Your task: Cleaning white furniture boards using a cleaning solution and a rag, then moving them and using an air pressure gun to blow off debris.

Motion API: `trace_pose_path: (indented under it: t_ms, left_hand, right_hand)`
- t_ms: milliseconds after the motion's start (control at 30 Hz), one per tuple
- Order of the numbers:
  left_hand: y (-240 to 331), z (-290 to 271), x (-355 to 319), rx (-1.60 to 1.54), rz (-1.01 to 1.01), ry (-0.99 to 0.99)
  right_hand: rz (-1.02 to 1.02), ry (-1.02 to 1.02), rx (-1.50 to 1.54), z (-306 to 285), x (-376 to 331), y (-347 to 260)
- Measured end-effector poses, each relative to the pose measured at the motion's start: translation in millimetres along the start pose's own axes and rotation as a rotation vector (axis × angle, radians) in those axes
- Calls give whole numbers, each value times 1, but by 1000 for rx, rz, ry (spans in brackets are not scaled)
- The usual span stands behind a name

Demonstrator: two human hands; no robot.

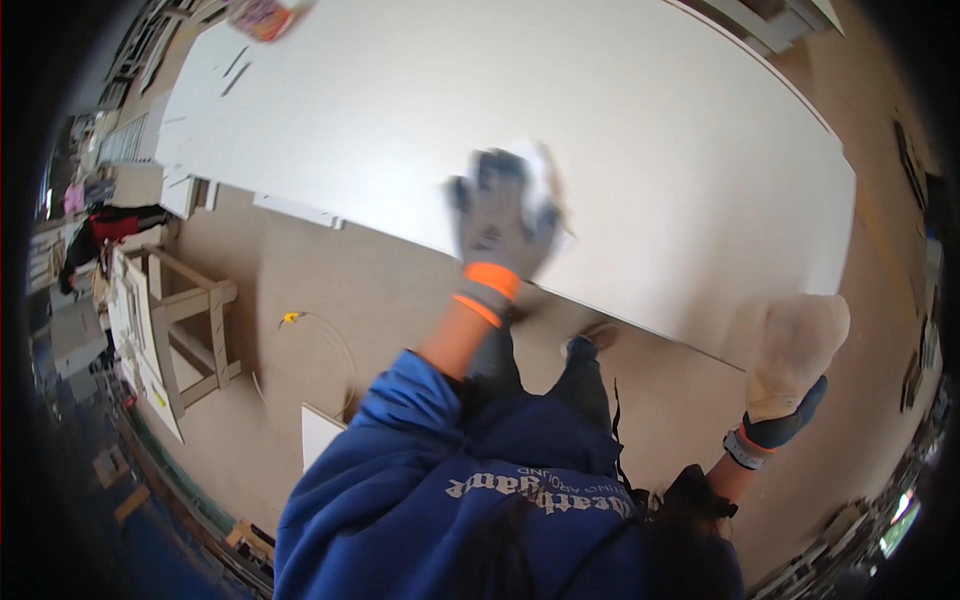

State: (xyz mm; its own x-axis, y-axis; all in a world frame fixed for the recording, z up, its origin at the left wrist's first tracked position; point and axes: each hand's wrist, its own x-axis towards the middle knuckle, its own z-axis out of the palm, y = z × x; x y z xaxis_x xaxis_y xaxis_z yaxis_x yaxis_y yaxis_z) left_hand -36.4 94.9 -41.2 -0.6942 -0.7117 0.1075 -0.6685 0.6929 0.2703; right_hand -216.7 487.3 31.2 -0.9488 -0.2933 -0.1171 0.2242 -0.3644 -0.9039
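A large white board [400, 110] lies flat in front of me. On it, close to its near edge, my left hand [500, 215] presses down in a grey work glove with dark fingertips and orange cuff bands. Under and beside its fingers is a crumpled white rag [540, 175], smeared by motion. Off the board's right end, my right hand [785, 425], also gloved, is closed around a pale, rounded, translucent-looking plastic bottle [800, 345]. Most of the right fingers are hidden behind it.
A container with a red and orange label [262, 18] stands at the board's far left, beside thin dark strips [236, 75]. On the floor to the left are a wooden trestle [205, 310] and a hose with a yellow end [291, 318]. A person in dark and red clothing [110, 228] is farther left.
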Motion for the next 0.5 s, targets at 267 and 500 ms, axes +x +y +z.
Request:
trace_pose_path:
  t_ms: [267, 500]
  left_hand:
    - [-193, -26, 38, 230, -278, 130]
    - [-76, -26, 52, -238, 333, -287]
  right_hand:
    - [416, -255, 507, 177, -15, 97]
    - [408, -420, 378, 240, 27, 73]
